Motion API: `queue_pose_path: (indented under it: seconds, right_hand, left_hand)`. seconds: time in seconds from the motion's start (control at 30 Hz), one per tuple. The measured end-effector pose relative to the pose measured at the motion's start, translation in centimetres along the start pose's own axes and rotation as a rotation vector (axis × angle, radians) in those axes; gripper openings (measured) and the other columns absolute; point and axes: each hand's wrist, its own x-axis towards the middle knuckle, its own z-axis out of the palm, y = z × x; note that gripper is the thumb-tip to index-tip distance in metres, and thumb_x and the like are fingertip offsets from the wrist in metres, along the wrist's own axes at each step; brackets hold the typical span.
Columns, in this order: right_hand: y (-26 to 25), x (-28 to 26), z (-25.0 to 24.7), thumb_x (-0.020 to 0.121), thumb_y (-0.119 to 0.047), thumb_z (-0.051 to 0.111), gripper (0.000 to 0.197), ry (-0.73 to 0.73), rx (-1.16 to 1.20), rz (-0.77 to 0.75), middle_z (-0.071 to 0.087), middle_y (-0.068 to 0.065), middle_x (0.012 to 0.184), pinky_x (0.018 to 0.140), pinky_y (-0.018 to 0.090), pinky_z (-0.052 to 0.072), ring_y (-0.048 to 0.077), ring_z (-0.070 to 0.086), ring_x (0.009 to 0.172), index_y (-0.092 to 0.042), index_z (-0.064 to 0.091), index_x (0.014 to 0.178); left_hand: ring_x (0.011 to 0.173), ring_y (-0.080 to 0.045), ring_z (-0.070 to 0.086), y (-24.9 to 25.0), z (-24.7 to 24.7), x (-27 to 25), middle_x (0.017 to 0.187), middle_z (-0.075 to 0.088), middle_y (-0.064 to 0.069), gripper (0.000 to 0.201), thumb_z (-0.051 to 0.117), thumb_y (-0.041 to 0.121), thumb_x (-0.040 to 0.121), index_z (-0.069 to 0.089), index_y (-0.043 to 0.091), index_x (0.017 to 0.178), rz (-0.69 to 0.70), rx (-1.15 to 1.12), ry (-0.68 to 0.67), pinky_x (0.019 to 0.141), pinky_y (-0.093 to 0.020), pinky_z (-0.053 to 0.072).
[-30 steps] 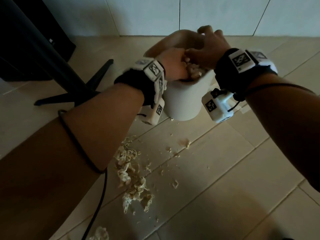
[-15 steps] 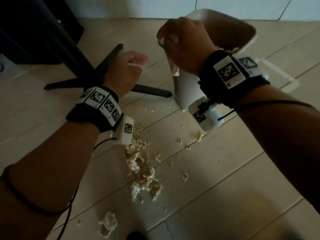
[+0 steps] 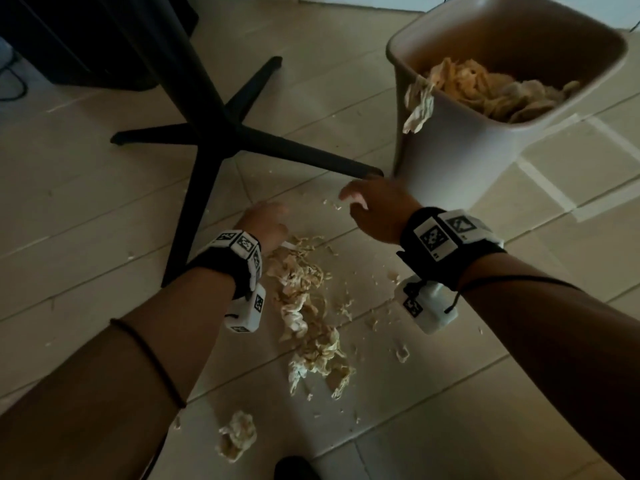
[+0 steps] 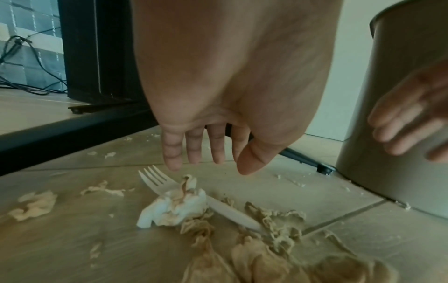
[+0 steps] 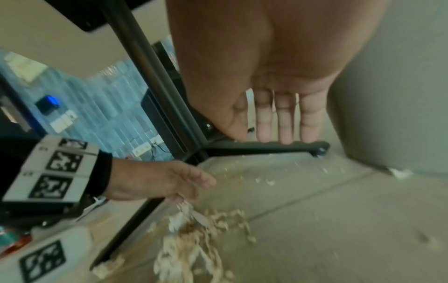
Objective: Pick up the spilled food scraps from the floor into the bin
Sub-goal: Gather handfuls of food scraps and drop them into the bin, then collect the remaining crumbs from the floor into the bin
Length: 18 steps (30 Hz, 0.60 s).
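Note:
A trail of pale noodle-like food scraps (image 3: 308, 313) lies on the tiled floor between my forearms, with a white plastic fork (image 4: 157, 181) at its far end. My left hand (image 3: 265, 221) hovers just above the fork and scraps, fingers straight and apart, holding nothing (image 4: 206, 153). My right hand (image 3: 374, 211) is lowered beside the bin (image 3: 460, 161), fingers extended and empty (image 5: 278, 122). The beige bin stands at the upper right, holding scraps (image 3: 491, 91), with one piece draped over its rim (image 3: 419, 109).
A black four-legged stand (image 3: 221, 133) rises just left of the scraps; one leg ends near my right hand. A separate clump (image 3: 237, 436) lies near the bottom. Small crumbs (image 3: 401, 353) dot the tiles. A dark cabinet (image 3: 86, 39) and cables sit at far left.
Both hands have left the bin's rim and dropped toward the floor. The left hand went from a fist to spread fingers over the scraps; the right let go of the bin.

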Motion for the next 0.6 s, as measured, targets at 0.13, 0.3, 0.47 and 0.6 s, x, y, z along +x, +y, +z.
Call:
queue_pose_path:
  seconds: [0.13, 0.3, 0.47, 0.6]
  right_hand:
    - [3.1, -0.5, 3.6, 0.097, -0.026, 0.047, 0.046, -0.108, -0.037, 0.217, 0.033, 0.009, 0.151, 0.113, 0.044, 0.034, 0.032, 0.037, 0.138, -0.024, 0.042, 0.143]
    - [6.1, -1.1, 5.0, 0.097, -0.025, 0.046, 0.060, -0.087, -0.087, 0.252, 0.015, 0.008, 0.162, 0.118, 0.049, 0.026, 0.029, 0.015, 0.149, -0.019, 0.024, 0.152]
    - [6.6, 0.1, 5.3, 0.095, -0.015, 0.043, 0.066, -0.124, -0.097, 0.248, 0.006, 0.006, 0.164, 0.121, 0.045, 0.020, 0.029, 0.008, 0.151, -0.016, 0.015, 0.154]
    - [6.7, 0.2, 6.2, 0.089, -0.009, 0.042, 0.069, -0.102, -0.133, 0.261, 0.009, 0.011, 0.163, 0.122, 0.044, 0.016, 0.032, 0.008, 0.150, -0.012, 0.018, 0.154]
  left_hand:
    - [0.135, -0.036, 0.041, 0.3, 1.2, 3.1, 0.152, 0.038, -0.013, 0.057, 0.047, 0.027, 0.092, 0.036, 0.020, 0.148, -0.038, 0.005, -0.010, 0.109, -0.044, 0.038]
    - [0.149, -0.029, 0.020, 2.9, 2.5, 6.8, 0.162, 0.020, -0.003, 0.070, 0.047, 0.037, 0.091, 0.020, 0.027, 0.155, 0.067, 0.077, -0.006, 0.118, -0.045, 0.026]
    - [0.151, -0.031, 0.013, 8.0, 5.5, 8.2, 0.165, 0.012, -0.008, 0.075, 0.048, 0.042, 0.094, 0.015, 0.013, 0.155, 0.311, 0.235, -0.063, 0.119, -0.051, 0.023]
    - [0.153, -0.030, 0.002, 10.0, 6.4, 6.7, 0.166, 0.002, -0.009, 0.078, 0.040, 0.052, 0.098, 0.008, 0.013, 0.157, 0.314, 0.259, -0.074, 0.121, -0.053, 0.016]
